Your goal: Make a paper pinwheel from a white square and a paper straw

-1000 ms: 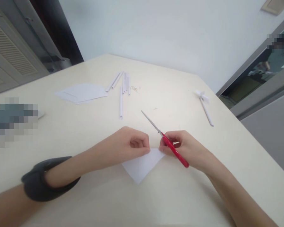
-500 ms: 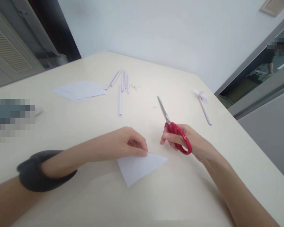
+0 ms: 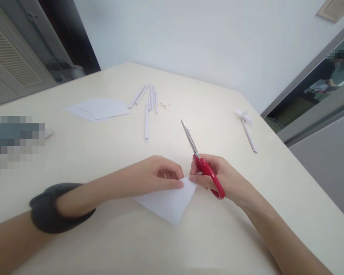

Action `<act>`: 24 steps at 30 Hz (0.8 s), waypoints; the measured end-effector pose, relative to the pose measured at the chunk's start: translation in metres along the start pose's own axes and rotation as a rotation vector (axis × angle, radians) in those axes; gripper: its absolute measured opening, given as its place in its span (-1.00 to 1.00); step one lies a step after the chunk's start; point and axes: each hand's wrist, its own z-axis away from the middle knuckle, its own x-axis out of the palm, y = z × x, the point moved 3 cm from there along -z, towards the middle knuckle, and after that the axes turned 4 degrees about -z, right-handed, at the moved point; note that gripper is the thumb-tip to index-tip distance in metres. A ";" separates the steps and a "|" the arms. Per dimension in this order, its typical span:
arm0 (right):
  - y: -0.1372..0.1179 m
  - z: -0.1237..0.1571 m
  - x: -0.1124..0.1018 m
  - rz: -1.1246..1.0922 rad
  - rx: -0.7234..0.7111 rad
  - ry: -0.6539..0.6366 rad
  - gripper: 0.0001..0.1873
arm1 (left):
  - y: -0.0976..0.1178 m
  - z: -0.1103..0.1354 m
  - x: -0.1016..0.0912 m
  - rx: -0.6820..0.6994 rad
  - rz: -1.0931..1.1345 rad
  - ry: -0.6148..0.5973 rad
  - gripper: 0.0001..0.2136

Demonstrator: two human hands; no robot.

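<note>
A folded white sheet of paper, triangular in outline, is pinched along its upper edge by my left hand. Part of the paper is hidden under that hand. My right hand holds red-handled scissors, whose blades are together and point up and to the left, away from the paper. The thumb and fingers of the same hand also pinch the paper's right corner. On my left wrist is a black band.
Several rolled paper tubes lie beyond my hands, near small tan bits. Stacked paper sheets are at the left. A paper pinwheel on a tube lies right. Behind the table rises a wall; a person is far right.
My right hand has moved left with the scissors and taken hold of the paper's right corner. The paper has turned, its lower point shifting right.
</note>
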 end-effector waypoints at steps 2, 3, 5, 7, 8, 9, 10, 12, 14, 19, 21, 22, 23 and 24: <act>-0.002 0.000 0.003 -0.013 -0.030 0.050 -0.87 | 0.001 0.000 0.001 -0.021 0.025 0.031 -0.78; -0.004 0.000 0.004 -0.019 -0.049 0.090 -0.85 | 0.002 0.000 0.001 -0.031 0.050 0.058 -0.80; -0.007 0.001 0.002 -0.036 -0.085 0.192 -0.82 | 0.006 0.001 -0.001 -0.039 0.118 0.130 -0.84; -0.010 0.003 -0.002 -0.068 -0.128 0.302 -0.78 | 0.010 0.002 -0.003 -0.025 0.213 0.205 -0.87; -0.011 0.004 -0.004 -0.090 -0.154 0.343 -0.75 | 0.012 0.003 -0.005 -0.013 0.264 0.236 -0.89; -0.012 0.005 -0.005 -0.114 -0.181 0.371 -0.73 | 0.014 0.004 -0.005 -0.004 0.308 0.258 -0.90; -0.012 0.006 -0.006 -0.142 -0.206 0.385 -0.71 | 0.015 0.005 -0.006 0.001 0.344 0.278 -0.91; -0.011 0.008 -0.007 -0.193 -0.229 0.373 -0.68 | 0.016 0.006 -0.007 0.009 0.390 0.322 -0.91; -0.009 0.010 -0.007 -0.259 -0.278 0.402 -0.66 | 0.015 0.007 -0.007 0.021 0.425 0.363 -0.91; -0.002 0.015 -0.004 -0.322 -0.274 0.322 -0.60 | 0.017 0.008 -0.011 0.069 0.531 0.398 -0.86; 0.000 0.016 -0.004 -0.297 -0.279 0.304 -0.56 | 0.018 0.008 -0.012 0.063 0.554 0.376 -0.82; 0.001 0.016 -0.003 -0.278 -0.279 0.291 -0.54 | 0.018 0.009 -0.013 0.060 0.566 0.359 -0.80; 0.001 0.015 -0.003 -0.253 -0.274 0.276 -0.52 | 0.018 0.009 -0.014 0.056 0.576 0.345 -0.79; 0.001 0.014 -0.003 -0.224 -0.266 0.264 -0.51 | 0.017 0.009 -0.014 0.056 0.584 0.342 -0.79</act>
